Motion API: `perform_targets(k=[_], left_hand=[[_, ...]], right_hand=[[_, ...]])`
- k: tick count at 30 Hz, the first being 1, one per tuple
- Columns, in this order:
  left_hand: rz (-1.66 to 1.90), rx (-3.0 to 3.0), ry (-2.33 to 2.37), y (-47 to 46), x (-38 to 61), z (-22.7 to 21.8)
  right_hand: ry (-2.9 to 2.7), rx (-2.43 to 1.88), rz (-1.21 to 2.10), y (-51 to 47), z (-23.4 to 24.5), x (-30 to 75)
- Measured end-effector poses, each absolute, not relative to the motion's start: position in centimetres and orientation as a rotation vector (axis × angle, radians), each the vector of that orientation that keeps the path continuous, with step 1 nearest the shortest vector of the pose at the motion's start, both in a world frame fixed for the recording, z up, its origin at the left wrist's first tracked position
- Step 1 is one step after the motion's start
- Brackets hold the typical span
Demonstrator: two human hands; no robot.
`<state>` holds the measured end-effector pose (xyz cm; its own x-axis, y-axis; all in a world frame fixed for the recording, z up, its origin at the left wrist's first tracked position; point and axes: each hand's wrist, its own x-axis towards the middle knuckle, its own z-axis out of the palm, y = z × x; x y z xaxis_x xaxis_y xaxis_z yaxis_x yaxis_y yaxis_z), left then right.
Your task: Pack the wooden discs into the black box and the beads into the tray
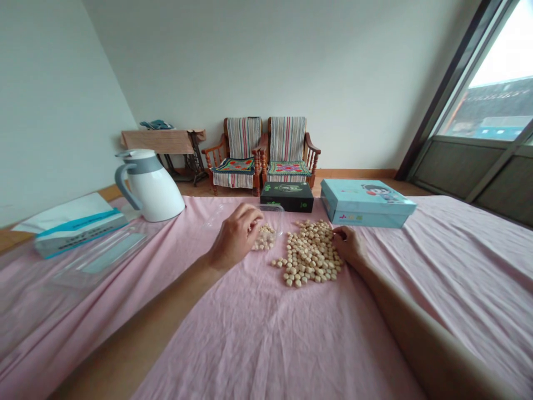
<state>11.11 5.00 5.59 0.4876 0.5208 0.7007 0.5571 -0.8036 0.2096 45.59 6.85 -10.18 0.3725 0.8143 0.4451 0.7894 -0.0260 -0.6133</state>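
A heap of small round beige pieces (310,253) lies loose on the pink cloth in front of me. To its left stands a clear plastic tray (280,214) with more of these pieces (265,238) in it. My left hand (238,232) is over the tray's near left part, its fingers curled together and hiding some of it. What those fingers hold, if anything, does not show. My right hand (350,243) rests at the right edge of the heap, with thumb and fingers bent closed against the outer pieces. Whether a piece is between its fingertips is hidden.
Behind the heap are a black box (287,197) and a light blue box (366,205). At left stand a white jug (156,189), a tissue pack (81,225) and a clear plastic lid (112,253). Two wooden chairs (266,147) are beyond the table covered by a pink cloth (266,333).
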Motion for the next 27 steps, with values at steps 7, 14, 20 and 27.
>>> perform_targets(k=[7,14,20,27], left_hand=[[-0.754,-2.989,-0.885,3.8,12.2,1.7],[-0.562,-3.007,-1.132,3.1,12.8,-3.2],[-0.749,-2.961,-1.017,2.4,12.7,-0.1],[-1.145,-2.508,-1.143,6.1,10.5,3.5]], right_hand=[[-1.414,-1.809,0.048,6.6,-9.9,45.5],[-1.411,-1.817,0.024,6.3,-9.2,45.0],[-1.43,-1.713,0.014,5.5,-7.6,43.0],[-1.826,-1.462,0.158,3.7,-4.9,38.1]])
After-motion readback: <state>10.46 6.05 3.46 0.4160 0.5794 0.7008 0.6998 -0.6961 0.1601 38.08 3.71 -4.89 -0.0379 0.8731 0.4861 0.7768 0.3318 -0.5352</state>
